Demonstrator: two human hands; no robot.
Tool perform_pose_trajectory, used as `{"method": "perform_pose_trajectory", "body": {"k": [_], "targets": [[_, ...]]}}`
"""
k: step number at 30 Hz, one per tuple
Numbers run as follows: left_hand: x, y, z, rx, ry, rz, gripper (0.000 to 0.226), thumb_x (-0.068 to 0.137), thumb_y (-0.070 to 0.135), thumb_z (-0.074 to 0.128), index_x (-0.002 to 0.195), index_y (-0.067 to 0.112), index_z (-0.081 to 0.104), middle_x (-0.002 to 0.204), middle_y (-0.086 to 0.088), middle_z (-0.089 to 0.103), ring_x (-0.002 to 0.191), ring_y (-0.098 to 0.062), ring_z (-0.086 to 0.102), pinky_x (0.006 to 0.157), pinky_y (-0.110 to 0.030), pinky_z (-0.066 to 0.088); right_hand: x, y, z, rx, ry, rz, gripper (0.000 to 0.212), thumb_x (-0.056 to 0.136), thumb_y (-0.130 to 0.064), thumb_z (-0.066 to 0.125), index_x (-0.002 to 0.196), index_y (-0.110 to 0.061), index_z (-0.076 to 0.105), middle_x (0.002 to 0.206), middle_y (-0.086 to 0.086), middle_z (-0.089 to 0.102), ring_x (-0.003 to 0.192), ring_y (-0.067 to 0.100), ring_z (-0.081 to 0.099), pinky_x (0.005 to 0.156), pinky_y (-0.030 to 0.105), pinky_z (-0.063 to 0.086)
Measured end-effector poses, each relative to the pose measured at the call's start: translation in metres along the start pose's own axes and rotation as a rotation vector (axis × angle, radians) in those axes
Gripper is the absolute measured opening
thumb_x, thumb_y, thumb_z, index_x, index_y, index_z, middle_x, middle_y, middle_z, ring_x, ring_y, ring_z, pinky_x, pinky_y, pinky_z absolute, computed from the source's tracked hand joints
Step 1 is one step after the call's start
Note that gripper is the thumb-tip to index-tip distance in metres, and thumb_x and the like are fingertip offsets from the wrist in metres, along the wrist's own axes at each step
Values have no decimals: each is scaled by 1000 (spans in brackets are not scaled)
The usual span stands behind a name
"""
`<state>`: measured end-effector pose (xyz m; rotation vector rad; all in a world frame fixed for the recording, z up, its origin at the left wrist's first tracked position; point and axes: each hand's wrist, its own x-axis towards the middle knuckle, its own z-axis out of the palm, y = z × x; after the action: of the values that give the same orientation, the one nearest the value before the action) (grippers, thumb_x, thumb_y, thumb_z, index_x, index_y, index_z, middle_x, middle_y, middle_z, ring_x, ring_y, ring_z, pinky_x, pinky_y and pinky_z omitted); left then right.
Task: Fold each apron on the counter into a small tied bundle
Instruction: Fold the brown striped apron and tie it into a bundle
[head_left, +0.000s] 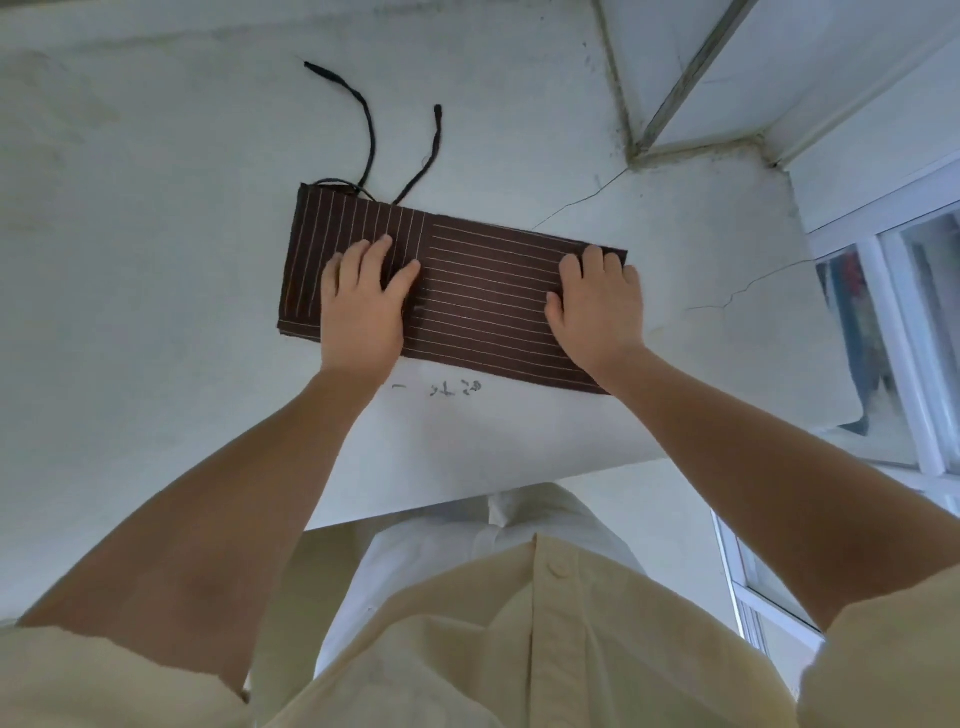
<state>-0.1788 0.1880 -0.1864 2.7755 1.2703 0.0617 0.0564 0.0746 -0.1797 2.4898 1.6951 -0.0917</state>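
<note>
Item: apron (483, 291), folded strip on counter (156, 260). My left hand (363, 306) and right hand (597, 306) press it, fingers spread flat. I'd smooth creases, keeping straps (371, 135) free for tying.

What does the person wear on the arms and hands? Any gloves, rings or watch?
The left hand and right hand are bare: no gloves, rings or watch show. The left sleeve and right sleeve are short, of pale cream shirt cloth.
</note>
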Motion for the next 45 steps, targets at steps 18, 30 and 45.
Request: {"method": "perform_pose_trajectory", "body": {"k": [18,30,45], "targets": [[-174,89,26,38,-155,138,103,74,55,74,154,30,14,158,-13,27,147,-34,20,118,-57,15,-111,22,-2,363,-262,-507,23,89,-22,53,67,-16,56,63,-5,54,62,17,53,61,31,44],[-211,75,4,-780,-157,-283,94,75,-27,47,138,43,49,151,13,38,145,-4,17,116,-18,9,-116,38,4,260,-326,-854,108,79,-10,67,156,-23,-7,162,-7,-18,149,7,-14,122,33,1],[-168,38,-25,-1070,-111,-937,48,100,52,35,75,13,46,79,-6,53,71,-18,48,69,-34,41,-102,-70,-12,724,-331,-154,38,102,-23,46,65,-11,47,63,4,51,62,20,46,63,32,35]]}}
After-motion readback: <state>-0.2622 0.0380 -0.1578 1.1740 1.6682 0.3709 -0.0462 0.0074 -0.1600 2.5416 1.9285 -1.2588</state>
